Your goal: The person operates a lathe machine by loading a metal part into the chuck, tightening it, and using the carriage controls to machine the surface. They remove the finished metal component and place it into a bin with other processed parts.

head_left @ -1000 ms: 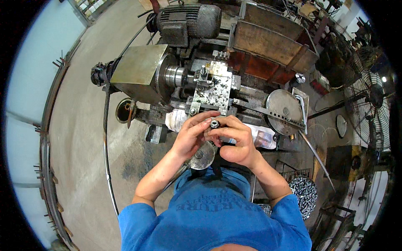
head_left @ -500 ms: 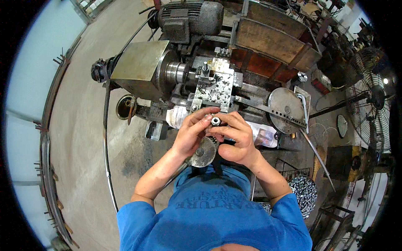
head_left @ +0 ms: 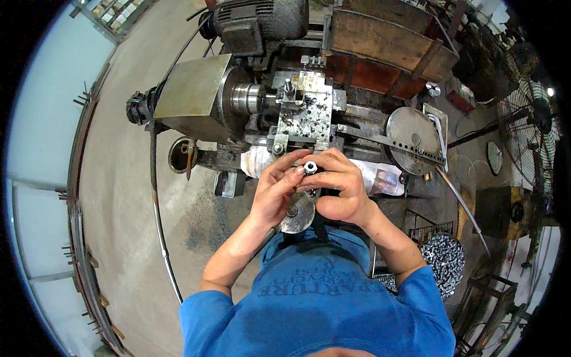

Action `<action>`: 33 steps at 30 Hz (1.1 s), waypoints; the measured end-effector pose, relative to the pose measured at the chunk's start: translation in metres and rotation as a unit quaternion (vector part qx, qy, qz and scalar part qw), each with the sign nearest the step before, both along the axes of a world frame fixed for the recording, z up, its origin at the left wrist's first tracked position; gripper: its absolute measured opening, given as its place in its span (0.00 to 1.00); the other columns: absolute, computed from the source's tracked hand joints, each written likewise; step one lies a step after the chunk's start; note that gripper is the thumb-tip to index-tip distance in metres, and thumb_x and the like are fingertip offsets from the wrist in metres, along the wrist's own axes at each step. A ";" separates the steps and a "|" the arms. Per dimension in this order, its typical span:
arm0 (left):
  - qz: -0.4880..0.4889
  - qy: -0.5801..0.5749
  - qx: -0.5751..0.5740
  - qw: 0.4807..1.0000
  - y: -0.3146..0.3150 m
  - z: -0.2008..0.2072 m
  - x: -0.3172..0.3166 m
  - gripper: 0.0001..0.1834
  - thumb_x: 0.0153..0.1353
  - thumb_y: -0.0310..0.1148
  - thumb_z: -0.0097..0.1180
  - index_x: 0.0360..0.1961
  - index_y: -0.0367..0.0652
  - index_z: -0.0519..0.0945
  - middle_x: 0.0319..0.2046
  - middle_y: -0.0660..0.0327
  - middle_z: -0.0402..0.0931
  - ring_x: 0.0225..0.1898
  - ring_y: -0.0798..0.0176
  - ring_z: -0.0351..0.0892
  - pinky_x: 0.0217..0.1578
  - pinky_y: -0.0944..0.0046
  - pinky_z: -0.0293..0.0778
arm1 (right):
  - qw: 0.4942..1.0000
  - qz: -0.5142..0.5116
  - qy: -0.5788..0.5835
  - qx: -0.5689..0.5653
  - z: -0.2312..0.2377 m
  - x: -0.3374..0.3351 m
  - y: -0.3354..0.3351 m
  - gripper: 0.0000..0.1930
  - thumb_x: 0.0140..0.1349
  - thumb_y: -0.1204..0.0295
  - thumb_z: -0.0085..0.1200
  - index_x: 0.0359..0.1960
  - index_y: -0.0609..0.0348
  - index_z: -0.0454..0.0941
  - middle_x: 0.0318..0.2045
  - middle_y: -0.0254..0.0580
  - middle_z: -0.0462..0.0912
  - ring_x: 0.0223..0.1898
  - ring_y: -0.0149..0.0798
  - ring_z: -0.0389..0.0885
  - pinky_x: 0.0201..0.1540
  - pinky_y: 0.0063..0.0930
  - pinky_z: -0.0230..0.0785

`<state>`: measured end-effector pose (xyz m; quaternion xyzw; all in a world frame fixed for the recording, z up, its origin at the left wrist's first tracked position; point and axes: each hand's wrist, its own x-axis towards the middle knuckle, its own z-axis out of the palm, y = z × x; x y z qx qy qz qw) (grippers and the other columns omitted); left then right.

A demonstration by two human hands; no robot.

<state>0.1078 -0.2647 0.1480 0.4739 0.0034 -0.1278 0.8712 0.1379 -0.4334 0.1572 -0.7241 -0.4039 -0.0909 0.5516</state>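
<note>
A small shiny metal fitting (head_left: 310,168), nut-like with a round hole in its end, is pinched between both my hands, its bore tipped up. My left hand (head_left: 276,189) holds it from the left with thumb and index finger. From the other side, the fingers of my right hand (head_left: 345,187) close on it; part of the fitting is hidden behind them. Just beyond my fingers lies the lathe's cross slide (head_left: 309,113), strewn with dark chips. A round metal handwheel (head_left: 297,215) sits below my hands, partly covered by them.
The lathe's spindle nose (head_left: 247,98) and grey-gold headstock cover (head_left: 193,89) stand at left, under a dark motor (head_left: 262,21). To the right are a round metal plate (head_left: 410,140), a floor fan (head_left: 532,113) and a round container of small metal parts (head_left: 443,262).
The whole view has shifted slightly. Both hands keep hold of the fitting in front of the cross slide, with only a small change in its tilt.
</note>
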 end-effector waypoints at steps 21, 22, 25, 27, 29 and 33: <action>0.029 0.028 -0.011 0.999 -0.002 0.001 0.001 0.27 0.55 0.31 0.56 0.55 0.30 0.66 0.42 0.58 0.74 0.35 0.71 0.74 0.35 0.72 0.69 | 0.981 -0.065 -0.148 -0.108 0.002 -0.001 0.006 0.15 0.30 0.70 0.53 0.23 0.66 0.76 0.41 0.54 0.74 0.41 0.52 0.71 0.45 0.41 0.67; 0.028 0.028 -0.014 0.999 -0.002 0.000 0.001 0.27 0.55 0.31 0.56 0.56 0.30 0.66 0.42 0.58 0.74 0.35 0.71 0.74 0.35 0.72 0.68 | 0.982 -0.060 -0.144 -0.107 0.002 -0.001 0.007 0.15 0.30 0.70 0.53 0.23 0.66 0.76 0.41 0.54 0.74 0.41 0.52 0.71 0.45 0.41 0.67; 0.031 0.038 -0.002 0.999 -0.003 0.001 0.000 0.27 0.55 0.31 0.54 0.56 0.30 0.66 0.42 0.59 0.74 0.34 0.72 0.74 0.34 0.72 0.69 | 0.983 -0.059 -0.137 -0.104 0.001 -0.001 0.005 0.14 0.30 0.71 0.53 0.23 0.66 0.76 0.42 0.54 0.74 0.42 0.52 0.71 0.45 0.41 0.67; 0.031 0.036 -0.001 0.999 -0.004 0.000 -0.001 0.27 0.55 0.31 0.54 0.56 0.30 0.66 0.41 0.59 0.74 0.33 0.72 0.74 0.34 0.71 0.69 | 0.984 -0.058 -0.136 -0.102 -0.001 -0.001 0.005 0.14 0.30 0.71 0.53 0.22 0.65 0.76 0.42 0.53 0.74 0.42 0.51 0.71 0.45 0.41 0.67; 0.029 0.038 -0.004 0.999 -0.004 -0.003 -0.002 0.27 0.56 0.31 0.53 0.56 0.31 0.66 0.40 0.60 0.74 0.32 0.72 0.74 0.34 0.72 0.69 | 0.984 -0.056 -0.138 -0.102 -0.003 -0.002 0.005 0.14 0.30 0.71 0.54 0.22 0.65 0.76 0.41 0.52 0.74 0.42 0.51 0.71 0.46 0.41 0.67; 0.027 0.059 -0.018 0.998 -0.005 -0.003 0.000 0.27 0.55 0.31 0.53 0.56 0.32 0.66 0.37 0.61 0.75 0.32 0.74 0.73 0.33 0.72 0.69 | 0.975 -0.043 -0.154 -0.157 0.004 0.001 0.004 0.13 0.29 0.70 0.55 0.21 0.64 0.77 0.37 0.51 0.74 0.42 0.49 0.70 0.46 0.38 0.66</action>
